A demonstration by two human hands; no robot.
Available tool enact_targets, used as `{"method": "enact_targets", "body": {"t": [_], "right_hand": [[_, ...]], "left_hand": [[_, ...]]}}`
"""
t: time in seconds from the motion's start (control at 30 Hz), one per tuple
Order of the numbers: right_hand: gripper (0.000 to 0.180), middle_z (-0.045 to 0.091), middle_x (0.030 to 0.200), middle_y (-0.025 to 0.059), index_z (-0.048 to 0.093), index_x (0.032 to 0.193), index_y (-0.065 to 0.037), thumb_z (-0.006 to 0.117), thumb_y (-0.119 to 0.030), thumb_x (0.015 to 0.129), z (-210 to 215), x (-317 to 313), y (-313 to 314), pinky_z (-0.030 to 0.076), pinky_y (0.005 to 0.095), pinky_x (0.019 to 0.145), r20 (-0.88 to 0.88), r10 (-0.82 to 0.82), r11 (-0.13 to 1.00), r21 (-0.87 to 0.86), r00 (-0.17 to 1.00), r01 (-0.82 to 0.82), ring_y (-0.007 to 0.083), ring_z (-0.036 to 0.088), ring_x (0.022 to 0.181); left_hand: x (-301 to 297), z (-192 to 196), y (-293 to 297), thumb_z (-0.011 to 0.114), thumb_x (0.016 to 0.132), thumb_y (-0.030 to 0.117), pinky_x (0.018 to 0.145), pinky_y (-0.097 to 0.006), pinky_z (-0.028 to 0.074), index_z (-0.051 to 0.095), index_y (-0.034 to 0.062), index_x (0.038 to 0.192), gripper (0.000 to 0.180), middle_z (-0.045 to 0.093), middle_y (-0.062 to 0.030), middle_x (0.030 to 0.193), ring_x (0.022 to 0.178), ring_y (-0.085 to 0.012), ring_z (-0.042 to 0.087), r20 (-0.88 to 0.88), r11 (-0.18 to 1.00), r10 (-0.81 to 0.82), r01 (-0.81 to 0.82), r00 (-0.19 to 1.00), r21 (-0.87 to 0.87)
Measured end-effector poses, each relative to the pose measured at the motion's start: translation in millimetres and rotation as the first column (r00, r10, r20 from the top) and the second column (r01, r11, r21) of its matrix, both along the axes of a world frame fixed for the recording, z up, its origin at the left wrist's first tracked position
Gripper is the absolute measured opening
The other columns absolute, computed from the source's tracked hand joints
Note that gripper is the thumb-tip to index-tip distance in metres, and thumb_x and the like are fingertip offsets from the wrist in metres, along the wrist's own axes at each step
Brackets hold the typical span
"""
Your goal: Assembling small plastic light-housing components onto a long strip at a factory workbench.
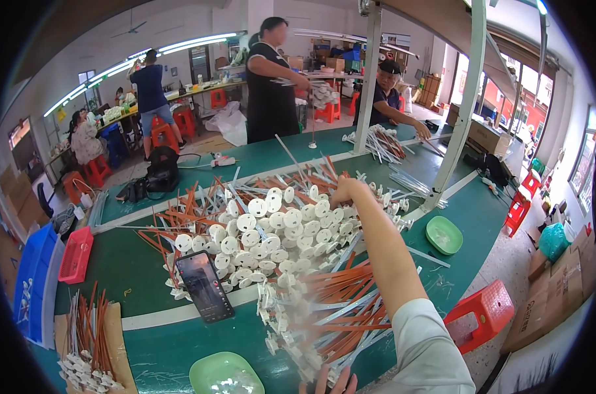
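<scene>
A large heap of white round plastic discs [288, 220] on thin orange and silvery strips covers the middle of the green table. My right arm reaches across to its far right side. There my right hand [345, 192] is closed among the pieces; what its fingers grip is hidden. Nearer to me lies a bundle of orange and silvery strips [347, 289] with white ends to the left, partly blurred. At its lower end only the fingers of my left hand [329, 382] show, spread apart beside the bundle. A lit phone [204, 287] leans on the heap's near left edge.
Green dishes [444, 235] stand right and front. Left are a blue bin [34, 289], a red tray [76, 255] and another strip bundle [91, 341]. A white post [461, 111] rises from the table. Across it a seated person [384, 98] handles strips; another [272, 85] stands holding pieces.
</scene>
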State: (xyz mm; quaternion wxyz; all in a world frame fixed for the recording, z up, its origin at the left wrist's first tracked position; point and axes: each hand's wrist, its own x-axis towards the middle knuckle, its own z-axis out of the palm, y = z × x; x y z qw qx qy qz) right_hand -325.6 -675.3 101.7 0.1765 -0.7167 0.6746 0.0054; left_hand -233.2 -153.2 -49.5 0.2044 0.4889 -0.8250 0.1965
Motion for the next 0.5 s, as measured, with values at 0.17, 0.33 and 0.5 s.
{"method": "enact_targets", "body": {"t": [0.17, 0.33, 0.5], "right_hand": [[0.056, 0.074, 0.108, 0.0094, 0.073, 0.112, -0.007, 0.082, -0.031, 0.063, -7, -3, -6, 0.054, 0.0390, 0.088, -0.076, 0.068, 0.994, 0.086, 0.995, -0.061, 0.0260, 0.071, 0.099], [0.060, 0.072, 0.118, 0.0119, 0.074, 0.114, -0.009, 0.086, -0.031, 0.059, -3, 16, 21, 0.053, 0.0419, 0.094, -0.126, -0.040, 0.990, -0.136, 0.991, 0.023, 0.0301, 0.069, 0.109], [0.058, 0.073, 0.111, 0.0141, 0.074, 0.108, -0.004, 0.084, -0.034, 0.059, -4, 7, 24, 0.057, 0.0401, 0.088, -0.109, 0.002, 0.977, -0.211, 0.994, -0.025, 0.0299, 0.071, 0.102]], "left_hand": [[-2, -4, 3, 0.051, 0.097, 0.047, 0.090, -0.075, 0.041, 0.046, 0.0169, 0.145, 0.057, 0.033, -0.0123, 0.157, 0.146, -0.0486, 0.023, -0.003, 0.996, 0.006, -0.006, 1.000, 0.086], [0, 2, 5, 0.052, 0.096, 0.050, 0.093, -0.075, 0.041, 0.046, 0.0169, 0.145, 0.060, 0.031, -0.0115, 0.159, 0.146, -0.0488, 0.021, 0.026, 0.990, 0.020, -0.023, 0.999, 0.136], [-1, 2, -1, 0.056, 0.094, 0.048, 0.092, -0.073, 0.042, 0.054, 0.0176, 0.138, 0.054, 0.035, -0.0101, 0.157, 0.145, -0.0458, 0.028, -0.010, 1.000, 0.030, -0.030, 1.000, 0.006]]}}
